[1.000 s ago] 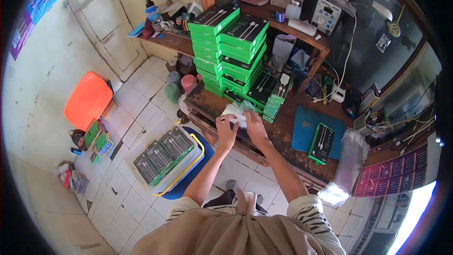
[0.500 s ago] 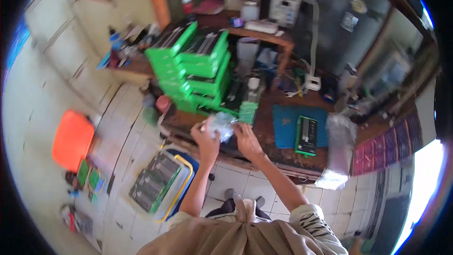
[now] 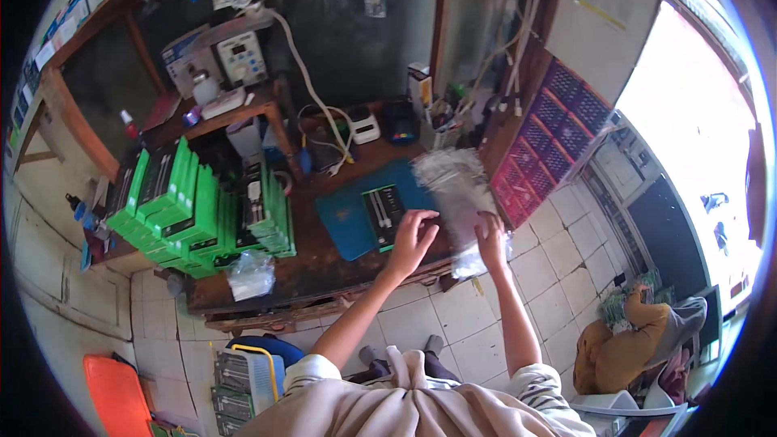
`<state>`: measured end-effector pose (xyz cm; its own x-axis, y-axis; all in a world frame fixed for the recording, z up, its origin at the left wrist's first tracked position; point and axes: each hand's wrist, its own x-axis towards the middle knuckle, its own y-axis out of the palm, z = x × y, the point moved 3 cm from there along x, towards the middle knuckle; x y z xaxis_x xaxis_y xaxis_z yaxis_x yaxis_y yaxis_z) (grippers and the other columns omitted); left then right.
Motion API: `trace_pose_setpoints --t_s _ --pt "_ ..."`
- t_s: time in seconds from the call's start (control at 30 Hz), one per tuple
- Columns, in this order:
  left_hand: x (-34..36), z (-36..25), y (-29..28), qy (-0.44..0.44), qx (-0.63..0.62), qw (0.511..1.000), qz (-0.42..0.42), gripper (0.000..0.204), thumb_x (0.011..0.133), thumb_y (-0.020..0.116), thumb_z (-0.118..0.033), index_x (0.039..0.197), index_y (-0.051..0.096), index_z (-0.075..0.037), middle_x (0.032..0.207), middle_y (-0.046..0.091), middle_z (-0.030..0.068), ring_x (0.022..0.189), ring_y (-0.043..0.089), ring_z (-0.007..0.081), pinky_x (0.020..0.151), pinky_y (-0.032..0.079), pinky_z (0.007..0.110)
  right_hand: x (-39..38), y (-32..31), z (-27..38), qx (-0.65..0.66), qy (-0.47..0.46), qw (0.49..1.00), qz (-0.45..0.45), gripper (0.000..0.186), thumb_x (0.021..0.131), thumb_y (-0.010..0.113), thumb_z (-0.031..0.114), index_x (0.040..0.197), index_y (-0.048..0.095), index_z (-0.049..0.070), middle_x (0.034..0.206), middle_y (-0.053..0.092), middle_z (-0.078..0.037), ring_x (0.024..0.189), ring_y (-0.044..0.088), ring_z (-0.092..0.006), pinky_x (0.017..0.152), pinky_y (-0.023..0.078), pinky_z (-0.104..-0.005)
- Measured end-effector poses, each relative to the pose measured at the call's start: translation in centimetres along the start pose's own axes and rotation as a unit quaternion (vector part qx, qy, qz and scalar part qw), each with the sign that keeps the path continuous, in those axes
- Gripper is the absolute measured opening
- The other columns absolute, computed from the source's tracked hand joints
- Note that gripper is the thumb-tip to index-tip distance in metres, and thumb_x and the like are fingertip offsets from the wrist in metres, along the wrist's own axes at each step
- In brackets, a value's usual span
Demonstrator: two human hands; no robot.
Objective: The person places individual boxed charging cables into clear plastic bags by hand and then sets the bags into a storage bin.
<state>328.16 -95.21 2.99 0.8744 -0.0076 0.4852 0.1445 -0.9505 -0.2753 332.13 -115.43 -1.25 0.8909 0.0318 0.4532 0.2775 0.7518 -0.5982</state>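
Observation:
My left hand [image 3: 413,243] is open, fingers bent and apart, beside the lower right corner of a flat black and green box [image 3: 383,214]. This box lies on a blue mat [image 3: 344,222]. My right hand [image 3: 491,243] is over the near part of a pile of clear plastic sleeves [image 3: 460,198]. Its fingers are slightly curled, with nothing seen between them; whether they touch the plastic I cannot tell. A crumpled clear plastic bag [image 3: 251,273] sits at the table's front edge, by the green boxes.
Stacks of green boxes [image 3: 182,206] fill the table's left side, with a smaller stack [image 3: 267,214] beside them. Behind are a white device [image 3: 364,125], cables and a pen holder [image 3: 441,133]. A crate [image 3: 271,368] stands on the floor; a person [image 3: 631,336] is at the right.
The view has turned right. Both hands have left the crumpled plastic bag, which now lies at the table edge, and moved right to the mat and the clear sleeves.

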Motion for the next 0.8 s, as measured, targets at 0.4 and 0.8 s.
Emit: trace_pose_setpoints --t_s 0.4,0.8 --pt "2.4 6.2 20.1 -0.031 0.254 0.966 0.050 0.041 0.071 0.068 -0.013 0.110 0.055 -0.009 0.113 0.053 0.0096 0.112 0.046 0.0287 0.093 0.037 0.037 2.9 -1.6 -13.5 -0.046 -0.066 0.992 0.096 0.029 0.078 0.058 0.009 0.103 0.050 -0.002 0.106 0.052 -0.019 0.107 0.044 -0.0354 0.091 0.037 -0.0434" --pt "10.8 -0.1 20.7 0.003 0.207 0.970 -0.131 0.010 0.075 0.064 -0.003 0.084 0.058 -0.003 0.087 0.062 0.0110 0.087 0.060 0.0264 0.078 0.045 0.036 10.8 -10.5 -10.2 0.040 -0.191 0.980 0.047 0.038 0.080 0.060 0.018 0.114 0.047 0.003 0.117 0.047 -0.018 0.108 0.041 -0.0369 0.090 0.034 -0.0457"
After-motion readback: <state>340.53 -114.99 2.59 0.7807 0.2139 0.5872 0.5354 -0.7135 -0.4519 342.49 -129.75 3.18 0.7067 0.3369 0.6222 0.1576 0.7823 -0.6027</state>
